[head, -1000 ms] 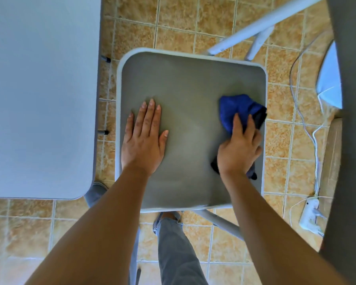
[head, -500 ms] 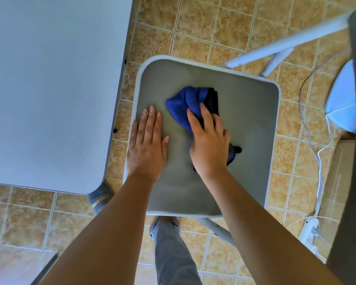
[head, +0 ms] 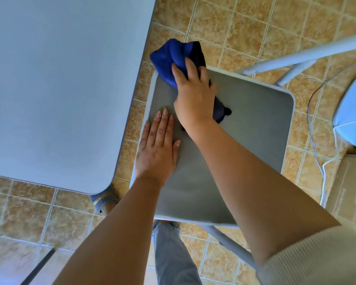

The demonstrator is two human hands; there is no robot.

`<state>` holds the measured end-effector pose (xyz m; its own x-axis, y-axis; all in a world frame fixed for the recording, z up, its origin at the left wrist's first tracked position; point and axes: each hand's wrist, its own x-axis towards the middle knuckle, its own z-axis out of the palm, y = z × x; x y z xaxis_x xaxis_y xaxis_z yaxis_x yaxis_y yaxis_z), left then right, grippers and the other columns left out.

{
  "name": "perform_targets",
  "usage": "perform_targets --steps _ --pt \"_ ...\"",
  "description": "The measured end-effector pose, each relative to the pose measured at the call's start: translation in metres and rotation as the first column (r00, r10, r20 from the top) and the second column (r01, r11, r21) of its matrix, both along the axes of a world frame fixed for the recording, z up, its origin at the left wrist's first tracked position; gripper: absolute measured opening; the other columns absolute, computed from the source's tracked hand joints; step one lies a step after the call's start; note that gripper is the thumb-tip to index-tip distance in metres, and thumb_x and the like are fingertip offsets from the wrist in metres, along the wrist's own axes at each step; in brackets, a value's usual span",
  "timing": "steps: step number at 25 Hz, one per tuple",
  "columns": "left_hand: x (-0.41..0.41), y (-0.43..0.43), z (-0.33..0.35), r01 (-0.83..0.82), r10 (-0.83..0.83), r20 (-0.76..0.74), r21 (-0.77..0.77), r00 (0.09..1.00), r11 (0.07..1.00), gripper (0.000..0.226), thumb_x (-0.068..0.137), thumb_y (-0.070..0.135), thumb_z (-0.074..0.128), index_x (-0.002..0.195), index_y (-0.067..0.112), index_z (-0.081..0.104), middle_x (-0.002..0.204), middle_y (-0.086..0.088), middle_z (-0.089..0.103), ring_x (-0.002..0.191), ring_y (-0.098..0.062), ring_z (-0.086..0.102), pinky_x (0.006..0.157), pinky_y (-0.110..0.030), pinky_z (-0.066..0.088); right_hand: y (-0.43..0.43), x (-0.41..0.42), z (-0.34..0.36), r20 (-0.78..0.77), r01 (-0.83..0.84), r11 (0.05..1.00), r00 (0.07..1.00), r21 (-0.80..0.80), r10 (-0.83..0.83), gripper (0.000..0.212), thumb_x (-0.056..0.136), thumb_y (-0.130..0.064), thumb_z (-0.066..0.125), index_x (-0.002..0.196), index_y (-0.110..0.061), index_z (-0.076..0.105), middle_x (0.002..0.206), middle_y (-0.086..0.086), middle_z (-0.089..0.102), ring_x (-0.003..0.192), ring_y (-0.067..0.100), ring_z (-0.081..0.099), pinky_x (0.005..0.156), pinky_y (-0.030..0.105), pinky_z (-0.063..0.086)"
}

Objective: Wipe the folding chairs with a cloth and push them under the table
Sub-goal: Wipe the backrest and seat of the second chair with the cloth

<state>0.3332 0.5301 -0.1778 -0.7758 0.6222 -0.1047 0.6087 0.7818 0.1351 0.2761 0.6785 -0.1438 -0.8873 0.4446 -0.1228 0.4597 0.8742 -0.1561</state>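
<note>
While your right hand (head: 193,93) sits at the far-left corner of the flat grey square folding-chair seat (head: 245,145), which has rounded corners and a thin pale rim, its fingers (head: 178,74) are bent down over the bunched, fuzzy deep-blue cloth (head: 167,56), gripping it against the seat. Most of the cloth sticks out beyond your fingertips, past the seat's far edge & over the floor, just beside the table's right edge. A darker fold pokes out by your wrist, on the seat's matte surface. Thumb is hidden, so can't tell how it lies.

Your left hand (head: 158,149) lies flat on the seat's left side, nearer you than the right hand, w/ fingers straight & close together and thumb out to the right, holding nothing. Its fingertips are just beside the right wrist; can't tell if they touch. The cloth is beyond them, on the far side of the right hand.

The smooth pale grey-white tabletop w/ a rounded corner (head: 60,89) fills the left, w/ a narrow strip of floor betw. it and the seat. Pale metal tubes of the chair frame (head: 296,56) cross at far right. The floor is tan mottled square tile w/ light grout (head: 224,27). At right there's a thin white cable (head: 323,182), a brown cardboard box (head: 349,192) & a pale-blue rounded object (head: 351,112), too cropped to ID.
</note>
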Motion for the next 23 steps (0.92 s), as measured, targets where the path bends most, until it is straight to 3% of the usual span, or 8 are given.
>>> perform_targets --steps 6,8,11,13,16,19,21,23 --pt "-0.001 -0.001 0.002 0.005 -0.005 0.019 0.021 1.0 1.0 0.059 0.102 0.037 0.017 0.153 0.01 0.007 0.161 -0.007 0.004 0.148 -0.017 -0.003 0.121 -0.037 -0.002 0.014 0.108 -0.004 0.024 -0.028 0.999 0.999 0.047 0.027 0.071 0.074 -0.008 0.054 0.14 -0.03 0.041 0.153 0.0 0.03 0.129 0.033 0.036 0.087 0.05 0.04" --pt "-0.001 -0.001 0.002 0.006 -0.006 0.016 0.021 1.0 1.0 0.059 0.103 0.037 0.016 0.153 0.01 0.006 0.161 -0.006 0.001 0.148 -0.017 -0.004 0.121 -0.037 -0.002 0.039 0.142 -0.006 0.061 0.135 0.989 0.988 0.056 -0.139 0.072 0.074 -0.007 0.055 0.141 -0.029 0.04 0.154 0.002 0.029 0.129 0.035 0.035 0.088 0.052 0.04" --pt "0.0 -0.001 0.002 0.0 -0.001 0.017 0.023 1.0 1.0 0.058 0.102 0.037 0.016 0.153 0.01 0.007 0.161 -0.006 0.003 0.148 -0.017 -0.003 0.121 -0.036 -0.002 0.044 0.152 -0.008 0.071 0.442 0.896 0.893 0.037 -0.444 0.069 0.082 -0.005 0.054 0.145 -0.027 0.035 0.156 0.005 0.022 0.133 0.036 0.029 0.091 0.054 0.037" --pt "-0.002 -0.001 0.005 -0.006 0.004 0.04 0.052 0.999 0.999 0.057 0.102 0.036 0.018 0.153 0.01 0.012 0.161 -0.006 0.008 0.148 -0.017 0.002 0.121 -0.035 -0.001 0.019 0.144 -0.007 0.055 0.522 0.853 0.851 0.006 -0.522 0.071 0.082 -0.005 0.052 0.146 -0.028 0.032 0.157 0.004 0.019 0.133 0.034 0.027 0.091 0.051 0.036" --pt "-0.004 -0.002 0.009 -0.028 0.015 0.092 0.136 0.996 0.99 0.056 0.101 0.033 0.021 0.151 0.009 0.021 0.16 -0.007 0.016 0.148 -0.018 0.01 0.121 -0.034 0.001 -0.04 0.151 -0.004 0.022 0.453 0.89 0.892 -0.057 -0.452 0.08 0.071 -0.005 0.06 0.144 -0.029 0.036 0.156 0.001 0.024 0.13 0.033 0.033 0.086 0.048 0.037" --pt "-0.003 -0.001 0.011 -0.011 0.003 0.083 0.093 0.997 0.996 0.057 0.101 0.034 0.019 0.152 0.008 0.019 0.16 -0.008 0.013 0.148 -0.019 0.008 0.121 -0.034 0.0 -0.088 0.198 0.001 0.068 0.289 0.956 0.956 -0.056 -0.285 0.088 0.061 -0.006 0.067 0.141 -0.031 0.04 0.154 -0.001 0.031 0.128 0.03 0.04 0.085 0.046 0.04" --pt "-0.003 -0.001 0.011 -0.007 0.001 0.077 0.077 0.997 0.997 0.057 0.101 0.034 0.02 0.152 0.008 0.016 0.161 -0.008 0.01 0.148 -0.019 0.006 0.121 -0.033 -0.004 -0.094 0.231 0.003 0.124 0.337 0.941 0.936 -0.035 -0.33 0.09 0.06 -0.003 0.067 0.141 -0.032 0.041 0.153 -0.001 0.033 0.128 0.03 0.042 0.085 0.046 0.041" --pt "-0.003 -0.001 0.011 0.0 -0.006 0.088 0.069 0.996 0.998 0.058 0.101 0.033 0.02 0.153 0.009 0.013 0.161 -0.008 0.007 0.149 -0.018 0.003 0.12 -0.032 -0.006 -0.077 0.247 0.0 0.139 0.514 0.858 0.849 0.0 -0.509 0.085 0.064 -0.001 0.065 0.14 -0.031 0.042 0.153 0.001 0.033 0.128 0.033 0.041 0.085 0.048 0.041"
